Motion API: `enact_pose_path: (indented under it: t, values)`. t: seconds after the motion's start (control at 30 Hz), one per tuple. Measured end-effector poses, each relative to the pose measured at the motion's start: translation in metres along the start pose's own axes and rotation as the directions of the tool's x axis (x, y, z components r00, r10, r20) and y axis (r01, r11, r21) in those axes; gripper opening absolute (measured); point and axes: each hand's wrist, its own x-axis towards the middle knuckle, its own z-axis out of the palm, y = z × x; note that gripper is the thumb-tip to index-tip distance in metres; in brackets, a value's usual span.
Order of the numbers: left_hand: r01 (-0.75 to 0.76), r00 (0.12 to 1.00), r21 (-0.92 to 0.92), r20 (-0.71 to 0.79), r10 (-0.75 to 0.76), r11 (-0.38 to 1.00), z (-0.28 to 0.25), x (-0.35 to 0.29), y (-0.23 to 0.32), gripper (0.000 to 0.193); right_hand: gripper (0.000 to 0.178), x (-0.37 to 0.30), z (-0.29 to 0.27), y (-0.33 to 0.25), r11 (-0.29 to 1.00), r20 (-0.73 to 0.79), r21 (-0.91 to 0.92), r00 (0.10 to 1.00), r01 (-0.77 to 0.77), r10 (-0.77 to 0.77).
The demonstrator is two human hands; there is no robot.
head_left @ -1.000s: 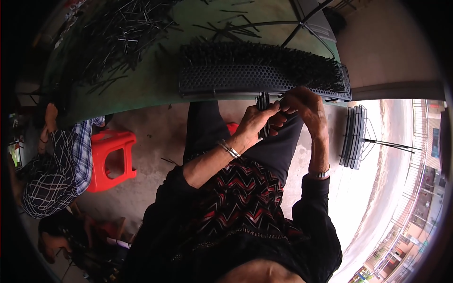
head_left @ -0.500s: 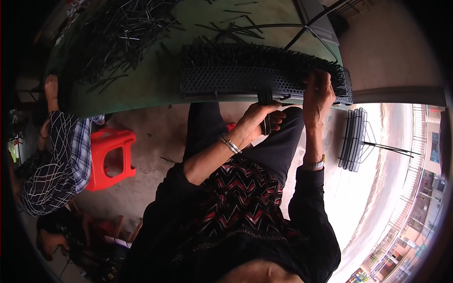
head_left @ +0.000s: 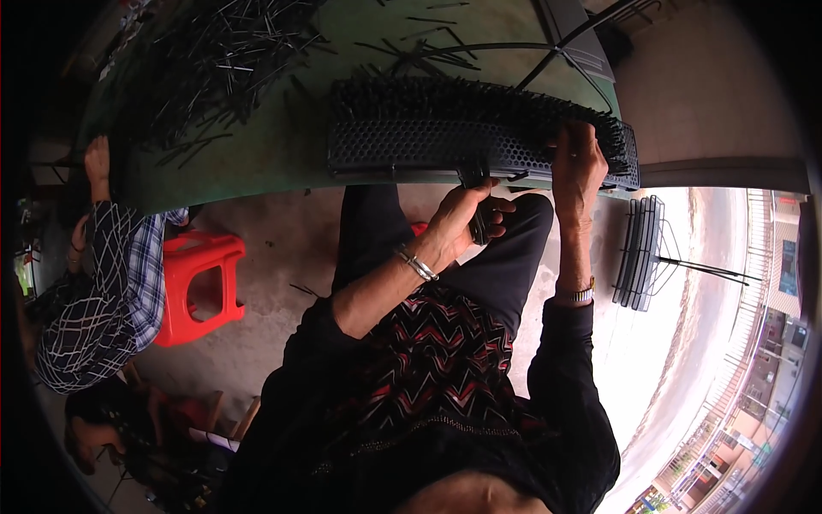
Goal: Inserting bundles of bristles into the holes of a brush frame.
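Note:
A long black panel with rows of round holes (head_left: 402, 147) lies along the near edge of the green table. Black bristle-like strips (head_left: 419, 98) stand up densely from its far half. My left hand (head_left: 458, 210) is closed around a small bundle of black strips (head_left: 473, 171), just below the panel's near edge. At the panel's right part, my right hand (head_left: 580, 176) is pinched over the holes, beside the standing strips. Whatever lies between its fingertips is hidden.
Loose black strips (head_left: 231, 68) pile up on the green table (head_left: 282, 163). Thin dark rods (head_left: 479, 47) cross behind the panel. A red stool (head_left: 201, 287) stands at left, near another person's checked sleeve (head_left: 145, 274). A dark rack-like frame (head_left: 640, 253) is on the right.
The bundle in my left hand has tilted and shifted slightly left. My right hand stays at nearly the same spot on the panel, its wrist moved slightly right.

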Motion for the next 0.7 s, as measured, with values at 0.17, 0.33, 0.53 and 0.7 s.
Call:
enact_pose_path:
  t: [0.17,0.33,0.53,0.7]
  values:
    - [-0.007,1.0,0.048,0.025,0.006,0.999,-0.002,-0.004,0.003,0.031,0.008,0.004,-0.004,-0.001,1.0,0.074,0.013,0.997,-0.008,0.007]
    - [-0.012,0.996,0.038,-0.087,0.015,0.999,0.005,-0.004,0.0,0.027,0.009,0.008,-0.007,-0.001,0.999,0.154,0.042,0.988,0.005,-0.011]
    - [-0.054,0.998,0.038,-0.038,0.055,0.998,-0.002,-0.001,0.0,0.02,0.01,0.009,-0.008,-0.002,0.996,0.206,0.083,0.978,0.017,-0.034]
    - [-0.028,0.998,0.013,-0.047,0.029,1.0,-0.001,-0.004,0.002,0.018,0.009,0.001,0.0,0.002,0.995,0.157,0.012,0.983,0.095,-0.095]
